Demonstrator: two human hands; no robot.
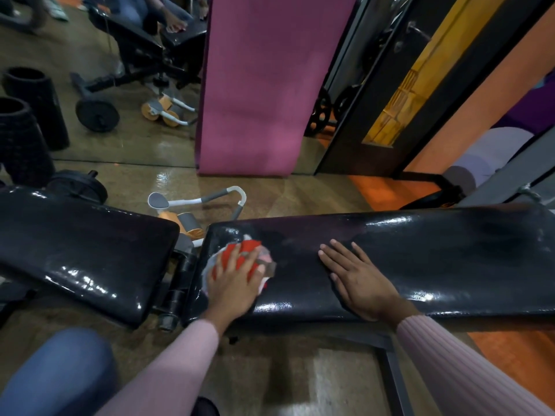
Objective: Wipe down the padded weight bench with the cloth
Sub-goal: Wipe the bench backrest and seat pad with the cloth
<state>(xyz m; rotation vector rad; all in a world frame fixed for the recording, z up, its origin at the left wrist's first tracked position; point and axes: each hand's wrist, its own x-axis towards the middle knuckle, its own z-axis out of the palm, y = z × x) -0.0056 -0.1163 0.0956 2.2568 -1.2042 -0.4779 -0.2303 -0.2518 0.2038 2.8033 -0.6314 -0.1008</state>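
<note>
The black padded weight bench runs across the view in two pads: a long pad (420, 253) on the right and a shorter seat pad (78, 244) on the left, with a gap between them. A red, white and grey cloth (250, 250) lies bunched on the left end of the long pad. My left hand (234, 280) presses flat on the cloth with spread fingers. My right hand (357, 277) rests palm down on the bare pad to the right of the cloth, fingers straight.
A pink mat (264, 85) leans upright against a mirror wall behind the bench. An orange and grey ab roller (192, 211) lies on the floor past the gap. Black foam rollers (24, 139) and a weight plate (78, 184) stand at the left. My knee (54, 373) is at bottom left.
</note>
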